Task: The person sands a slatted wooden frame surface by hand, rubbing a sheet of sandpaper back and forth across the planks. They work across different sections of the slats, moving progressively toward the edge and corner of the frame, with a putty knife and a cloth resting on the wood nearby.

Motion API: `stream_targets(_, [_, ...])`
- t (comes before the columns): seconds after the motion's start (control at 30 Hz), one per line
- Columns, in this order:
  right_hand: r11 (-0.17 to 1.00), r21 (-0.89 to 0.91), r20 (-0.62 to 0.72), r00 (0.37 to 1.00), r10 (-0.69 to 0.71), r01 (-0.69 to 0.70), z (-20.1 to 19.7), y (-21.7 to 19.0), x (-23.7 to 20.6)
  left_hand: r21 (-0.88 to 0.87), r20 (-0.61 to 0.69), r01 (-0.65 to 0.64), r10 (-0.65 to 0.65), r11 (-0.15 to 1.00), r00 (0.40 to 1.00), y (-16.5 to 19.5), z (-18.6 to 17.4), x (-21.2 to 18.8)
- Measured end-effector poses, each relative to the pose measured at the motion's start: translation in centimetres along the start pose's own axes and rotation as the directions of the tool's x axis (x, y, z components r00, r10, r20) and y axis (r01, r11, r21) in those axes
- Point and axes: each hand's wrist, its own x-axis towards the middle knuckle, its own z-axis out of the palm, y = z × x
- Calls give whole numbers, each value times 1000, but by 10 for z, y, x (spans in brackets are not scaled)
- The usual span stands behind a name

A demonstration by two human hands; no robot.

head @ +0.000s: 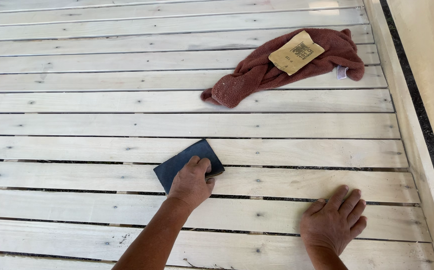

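My left hand point(192, 182) presses down on a dark blue-grey sheet of sandpaper point(179, 162), fingers curled over its near edge. The sheet lies flat on a pale wooden slat point(77, 150) of a slatted surface that fills the view. My right hand point(334, 220) rests palm down on a nearer slat at the lower right, fingers spread and holding nothing. About a hand's width of bare wood separates the two hands.
A reddish-brown cloth point(257, 75) lies crumpled on the far slats at the upper right. A tan piece of sandpaper point(296, 52) sits on it, backing side up. A raised wooden side rail point(412, 130) borders the slats on the right. Narrow dark gaps run between the slats.
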Motion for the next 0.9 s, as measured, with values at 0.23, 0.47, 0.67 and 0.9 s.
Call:
stream_targets(0.23, [1000,9,-5,1000,0,0,-1,-2,0,-8,0,8,-8,1000,1000,5,-6,-2])
stream_targets(0.47, [1000,1,2,1000,12,-12,-1,-3,1,40,15,5,-6,999,1000,5,-7,1])
stream_targets(0.67, [1000,-4,14,1000,18,-18,-1,-2,1,13,37,21,-22,1000,999,5,-6,0])
stream_targets(0.9, [1000,6,-2,1000,18,-18,0,-2,1,-21,19,17,-16,1000,1000,5,-9,0])
